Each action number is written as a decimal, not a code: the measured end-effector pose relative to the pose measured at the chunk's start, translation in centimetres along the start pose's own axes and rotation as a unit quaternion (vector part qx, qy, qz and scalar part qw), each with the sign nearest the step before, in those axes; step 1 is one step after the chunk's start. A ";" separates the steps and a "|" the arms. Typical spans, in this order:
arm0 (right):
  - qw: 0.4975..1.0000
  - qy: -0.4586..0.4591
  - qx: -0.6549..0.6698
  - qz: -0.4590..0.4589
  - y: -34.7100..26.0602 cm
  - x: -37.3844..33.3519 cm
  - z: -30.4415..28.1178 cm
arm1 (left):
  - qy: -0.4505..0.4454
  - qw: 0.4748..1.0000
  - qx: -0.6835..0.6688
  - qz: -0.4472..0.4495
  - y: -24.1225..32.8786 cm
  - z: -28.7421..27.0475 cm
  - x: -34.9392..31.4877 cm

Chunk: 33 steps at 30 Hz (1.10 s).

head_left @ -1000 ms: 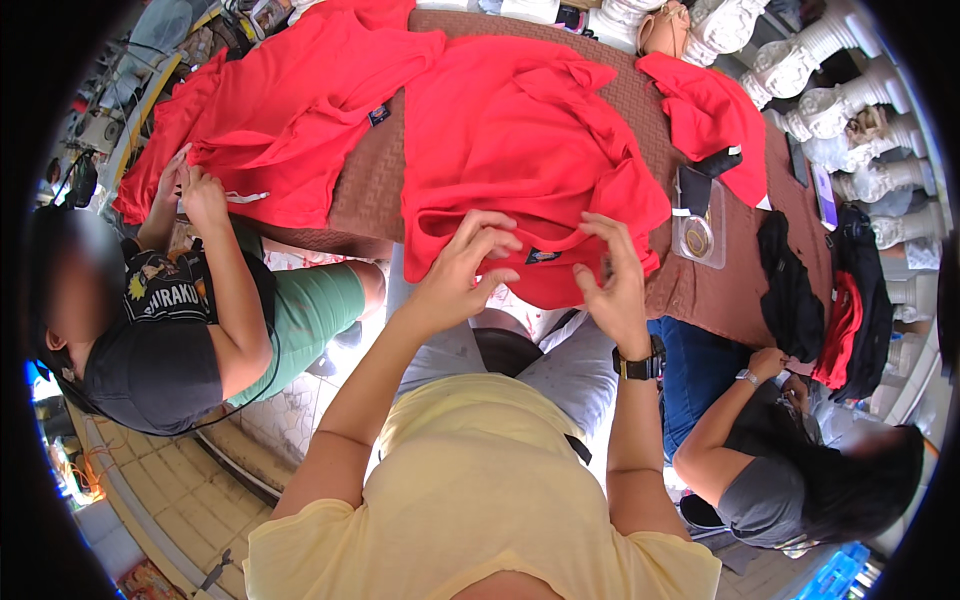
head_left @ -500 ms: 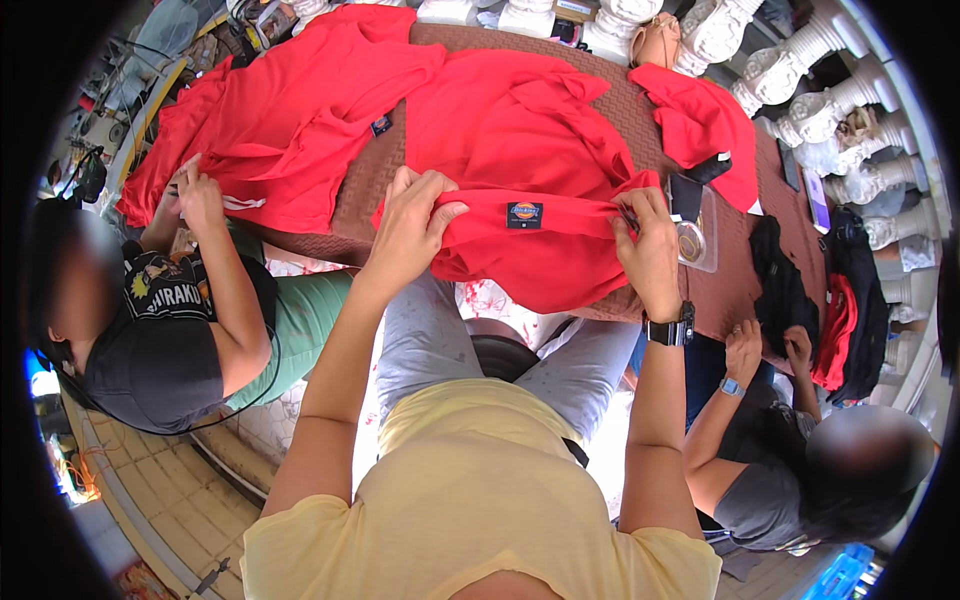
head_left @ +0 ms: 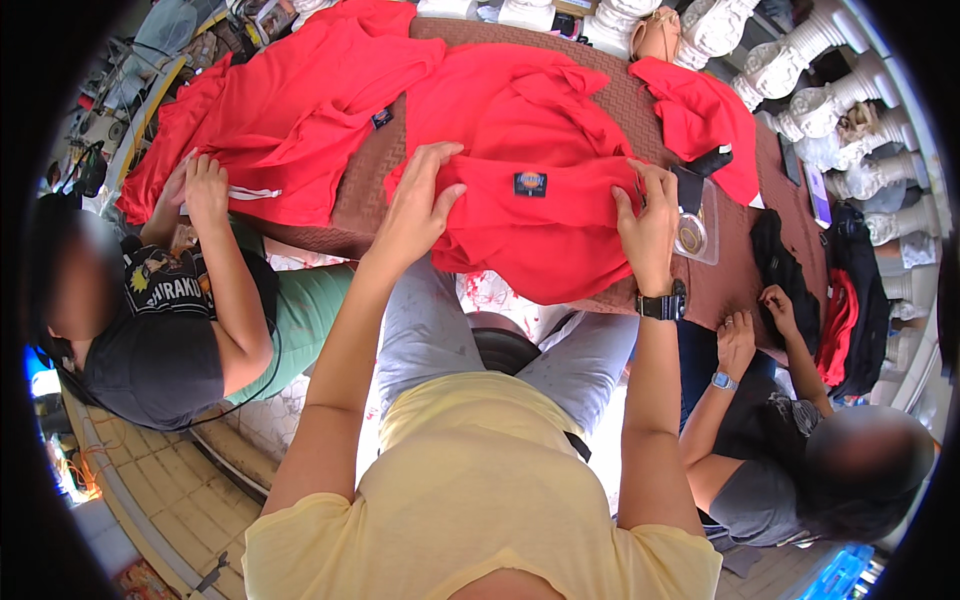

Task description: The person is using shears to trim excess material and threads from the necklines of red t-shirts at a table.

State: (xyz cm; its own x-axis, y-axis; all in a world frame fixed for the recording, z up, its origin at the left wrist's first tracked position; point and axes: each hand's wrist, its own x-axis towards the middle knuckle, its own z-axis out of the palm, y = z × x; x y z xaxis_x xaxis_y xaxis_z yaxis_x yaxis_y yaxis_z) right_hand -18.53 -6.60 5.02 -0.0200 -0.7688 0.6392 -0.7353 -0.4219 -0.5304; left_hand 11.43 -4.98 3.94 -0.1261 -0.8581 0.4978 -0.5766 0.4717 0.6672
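Observation:
A red garment point(head_left: 520, 110) lies in front of me on the table, its lower part hanging over the near edge. Its folded band carries a small dark woven label point(head_left: 530, 184) in the middle. At the band's left end rests my left hand point(head_left: 418, 208), fingers stretched over the cloth and thumb spread away. My right hand point(head_left: 650, 222) touches the right end, with the thumb apart from its curved fingers. A dark watch is on my right wrist.
Brown textured cloth point(head_left: 365, 195) covers the table. More red garments point(head_left: 290, 110) lie left, another point(head_left: 700, 120) lies right. A clear plastic case point(head_left: 697, 238) sits by my right hand. One person point(head_left: 160, 320) works at left, another point(head_left: 760, 450) at right. White balusters point(head_left: 790, 65) line the back.
The band, earlier gripped and stretched between both hands, now lies flatter and slightly farther away. Both hands have moved forward and loosened. The right-hand person's hands shifted slightly.

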 end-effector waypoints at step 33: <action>0.982 -0.111 0.088 0.126 -3.7 -1.6 2.9 | 0.224 0.860 -0.360 -0.284 -2.4 -2.9 -5.1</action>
State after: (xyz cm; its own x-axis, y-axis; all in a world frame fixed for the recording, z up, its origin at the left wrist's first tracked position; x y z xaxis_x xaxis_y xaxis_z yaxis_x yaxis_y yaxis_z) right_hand -13.81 -5.16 4.35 -0.0236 -0.9371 0.3484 -0.5976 -0.2661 -0.7563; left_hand 15.79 -1.14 1.39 0.4280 -0.9031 0.0346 0.2282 0.1450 0.9628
